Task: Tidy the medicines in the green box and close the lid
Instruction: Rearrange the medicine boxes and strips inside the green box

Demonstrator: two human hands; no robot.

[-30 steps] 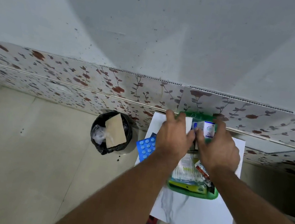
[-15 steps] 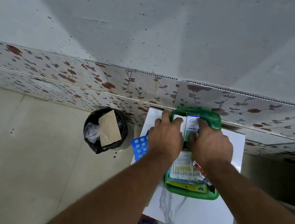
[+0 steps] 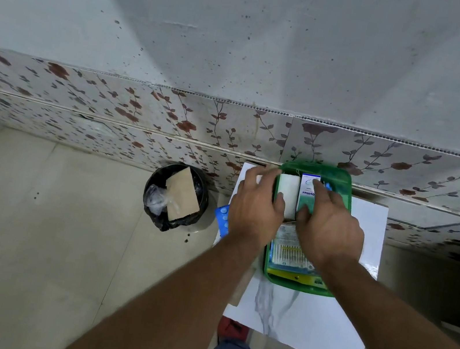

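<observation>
Your green box (image 3: pixel 298 286) sits on the white desk (image 3: pixel 320 320), its far end against the floral wall tiles (image 3: pixel 170 121), lid still off. It is translucent green plastic with rounded corners and a raised rim. Compared with half a second ago, the small blue-and-white carton (image 3: pixel 308 192) now lies flat in the far end of the box, printed face up, where before it stood more upright between your fingers. A plain white box (image 3: pixel 287 194) lies just beside it on the left, touching it.

Your right hand (image 3: pixel 329 230) grips the carton: forefinger on its far end, thumb at its near end. Your left hand (image 3: pixel 256 209) is curled over the box's left wall, thumb pressing the white box, fingers outside the rim. Both hands reach further toward the wall than before.

In the near end of the box lie a flat clear pack of cotton swabs (image 3: pixel 289 256), with a yellow packet (image 3: pixel 296 277) beneath; print is too small to read.

A blue blister strip (image 3: pixel 223 219) with round pills lies on the desk's left edge, partly hidden under your left wrist, unchanged.

The desk top is smooth, glossy white with grey marble veining. To its left on the pale tiled floor stands a round bin lined with black plastic (image 3: pixel 176 196), holding a tan cardboard piece and crumpled clear film.
</observation>
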